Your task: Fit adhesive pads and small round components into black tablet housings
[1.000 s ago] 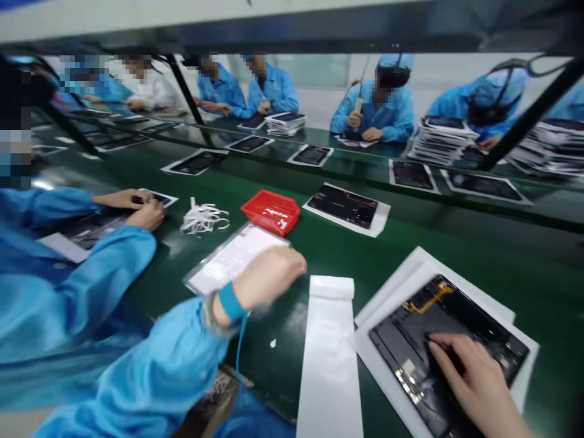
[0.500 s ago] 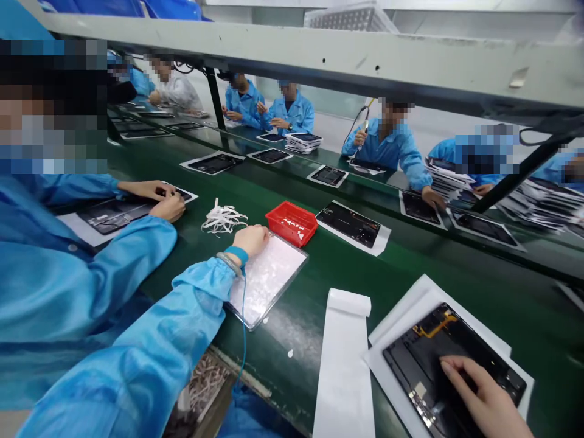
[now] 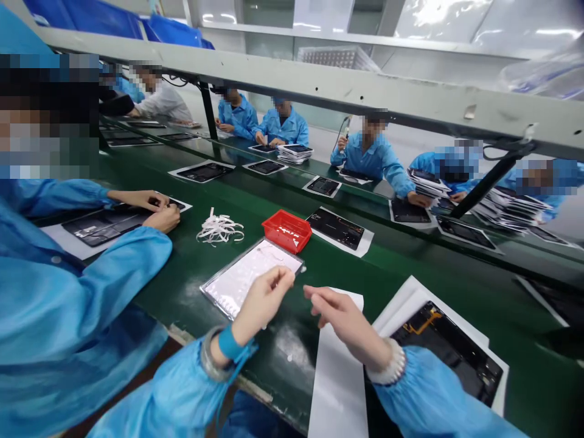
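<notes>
My left hand (image 3: pixel 262 299) is raised over the near right corner of a pink-white sheet in a clear sleeve (image 3: pixel 246 271). Its thumb and forefinger are pinched together, with a tiny pale bit, too small to name, at their tips. Facing it across a narrow gap, my right hand (image 3: pixel 344 319) has loosely bent fingers held apart and nothing visible in them. Below that hand lies a long white paper strip (image 3: pixel 340 377). A black tablet housing (image 3: pixel 456 347) with an orange flex cable rests on white paper, partly hidden by my right sleeve.
A red bin (image 3: pixel 287 231) with small white bits stands behind the sleeve, beside a pile of white strips (image 3: pixel 219 228). Another tablet housing (image 3: pixel 337 228) lies on the green bench. A co-worker's hands (image 3: pixel 157 210) work close on the left. A shelf beam (image 3: pixel 319 85) crosses overhead.
My left hand has come away from the sleeve's far edge, nearer and to the right. My right hand has left the tablet housing and moved left and up toward it. The view has tilted slightly.
</notes>
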Motion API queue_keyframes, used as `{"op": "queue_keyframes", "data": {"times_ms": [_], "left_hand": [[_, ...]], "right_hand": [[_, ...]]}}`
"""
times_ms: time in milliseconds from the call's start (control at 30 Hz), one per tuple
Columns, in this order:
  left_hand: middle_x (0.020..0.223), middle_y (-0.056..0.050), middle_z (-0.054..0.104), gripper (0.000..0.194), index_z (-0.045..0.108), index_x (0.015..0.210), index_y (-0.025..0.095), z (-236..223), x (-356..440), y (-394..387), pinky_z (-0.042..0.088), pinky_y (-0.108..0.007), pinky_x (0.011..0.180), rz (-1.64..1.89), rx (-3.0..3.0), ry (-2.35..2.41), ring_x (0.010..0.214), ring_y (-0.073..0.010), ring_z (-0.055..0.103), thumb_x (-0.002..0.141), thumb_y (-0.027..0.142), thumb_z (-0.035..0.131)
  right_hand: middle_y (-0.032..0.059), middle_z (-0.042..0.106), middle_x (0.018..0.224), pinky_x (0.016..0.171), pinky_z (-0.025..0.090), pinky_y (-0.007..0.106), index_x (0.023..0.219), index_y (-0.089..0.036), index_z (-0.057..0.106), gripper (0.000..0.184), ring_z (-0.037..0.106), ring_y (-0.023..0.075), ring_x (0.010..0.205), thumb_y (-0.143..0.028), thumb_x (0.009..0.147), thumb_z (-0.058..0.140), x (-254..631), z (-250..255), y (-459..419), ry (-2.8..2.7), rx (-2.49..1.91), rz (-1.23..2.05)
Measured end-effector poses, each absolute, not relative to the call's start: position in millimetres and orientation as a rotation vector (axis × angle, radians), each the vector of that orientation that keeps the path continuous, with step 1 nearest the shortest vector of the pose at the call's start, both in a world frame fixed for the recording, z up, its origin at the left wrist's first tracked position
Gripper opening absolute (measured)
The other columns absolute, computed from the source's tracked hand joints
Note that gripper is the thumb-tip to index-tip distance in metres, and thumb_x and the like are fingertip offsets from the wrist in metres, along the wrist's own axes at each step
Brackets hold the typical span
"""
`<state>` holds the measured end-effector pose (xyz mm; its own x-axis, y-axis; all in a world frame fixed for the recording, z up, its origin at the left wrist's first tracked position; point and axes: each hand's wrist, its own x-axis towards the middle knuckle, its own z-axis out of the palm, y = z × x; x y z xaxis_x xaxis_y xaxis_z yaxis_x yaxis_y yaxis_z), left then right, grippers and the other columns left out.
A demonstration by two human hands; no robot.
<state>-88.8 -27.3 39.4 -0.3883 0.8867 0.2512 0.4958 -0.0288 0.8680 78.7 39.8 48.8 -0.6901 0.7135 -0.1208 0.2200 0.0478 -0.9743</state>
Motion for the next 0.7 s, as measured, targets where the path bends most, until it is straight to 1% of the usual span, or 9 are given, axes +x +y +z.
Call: {"op": "queue_keyframes", "data": {"times_ms": [133,200,267,333,400,500,567,633,700], "left_hand": [[0.058,0.004,0.045,0.037,0.054,0.073,0.017,25.2,-65.2,-42.2,0.040,-0.021,0.052,1.495,1.312,1.707,0.054,-0.0111,0.045,0.088,0.048,0.040],[0.055,0.004,0.043,0.037,0.055,0.072,0.017,17.6,-64.1,-45.5,0.038,-0.021,0.049,1.513,1.252,1.670,0.050,-0.0102,0.043,0.088,0.048,0.043],[0.052,0.005,0.044,0.037,0.055,0.068,0.017,11.4,-65.5,-47.9,0.037,-0.020,0.047,1.508,1.223,1.646,0.048,-0.0098,0.043,0.087,0.047,0.047],[0.051,0.004,0.046,0.036,0.057,0.066,0.017,7.4,-67.1,-50.8,0.038,-0.021,0.046,1.490,1.225,1.640,0.047,-0.0101,0.044,0.086,0.046,0.049],[0.058,0.002,0.055,0.029,0.061,0.071,0.017,5.3,-68.3,-54.2,0.041,-0.022,0.050,1.497,1.227,1.672,0.050,-0.0112,0.049,0.085,0.042,0.053],[0.084,-0.003,0.066,0.015,0.064,0.088,0.019,4.2,-71.0,-58.2,0.047,-0.027,0.070,1.653,1.469,1.903,0.073,-0.0155,0.060,0.086,0.032,0.056],[0.092,-0.004,0.068,0.013,0.064,0.095,0.020,4.0,-73.7,-59.1,0.047,-0.030,0.079,1.710,1.823,2.073,0.085,-0.0172,0.063,0.089,0.024,0.054],[0.093,-0.004,0.070,0.015,0.065,0.097,0.019,3.8,-76.9,-58.5,0.046,-0.030,0.079,1.645,2.114,2.167,0.086,-0.0169,0.065,0.092,0.019,0.050],[0.093,-0.005,0.071,0.016,0.064,0.098,0.018,3.3,-79.9,-57.6,0.046,-0.030,0.075,1.578,2.236,2.252,0.082,-0.0164,0.066,0.093,0.016,0.049]], "right_hand": [[0.0056,0.066,0.096,0.057,0.040,0.021,0.081,-0.017,0.072,0.034,0.053,0.0131,0.077,-0.048,0.065,0.074,52.7,45.0,29.4,-1.526,-0.894,1.960],[0.0042,0.065,0.089,0.056,0.037,0.021,0.072,-0.016,0.069,0.033,0.052,0.0115,0.073,-0.045,0.061,0.078,49.3,42.3,26.8,-1.427,-0.911,2.007],[0.0018,0.063,0.079,0.055,0.036,0.021,0.070,-0.015,0.067,0.033,0.051,0.0104,0.068,-0.044,0.060,0.079,47.8,38.7,26.5,-1.391,-0.924,2.031],[-0.0006,0.058,0.070,0.055,0.035,0.021,0.071,-0.015,0.065,0.033,0.049,0.0096,0.064,-0.043,0.061,0.078,46.1,35.1,28.1,-1.418,-0.932,2.026],[-0.0015,0.057,0.067,0.054,0.036,0.022,0.070,-0.015,0.063,0.032,0.049,0.0093,0.061,-0.044,0.065,0.075,43.4,32.0,31.2,-1.510,-0.942,1.960],[-0.0007,0.060,0.066,0.054,0.038,0.023,0.072,-0.016,0.059,0.030,0.051,0.0100,0.059,-0.045,0.074,0.066,39.0,28.1,37.1,-1.725,-0.943,1.772],[-0.0012,0.060,0.064,0.054,0.039,0.023,0.074,-0.017,0.057,0.027,0.053,0.0102,0.056,-0.043,0.078,0.060,37.2,25.7,39.9,-1.860,-0.916,1.670],[-0.0021,0.060,0.063,0.053,0.039,0.023,0.076,-0.017,0.056,0.022,0.052,0.0094,0.053,-0.039,0.081,0.056,36.7,23.8,40.9,-1.954,-0.880,1.629],[-0.0017,0.061,0.067,0.053,0.040,0.023,0.079,-0.017,0.057,0.017,0.052,0.0088,0.053,-0.034,0.082,0.054,36.9,23.0,40.2,-2.017,-0.862,1.619]]}}
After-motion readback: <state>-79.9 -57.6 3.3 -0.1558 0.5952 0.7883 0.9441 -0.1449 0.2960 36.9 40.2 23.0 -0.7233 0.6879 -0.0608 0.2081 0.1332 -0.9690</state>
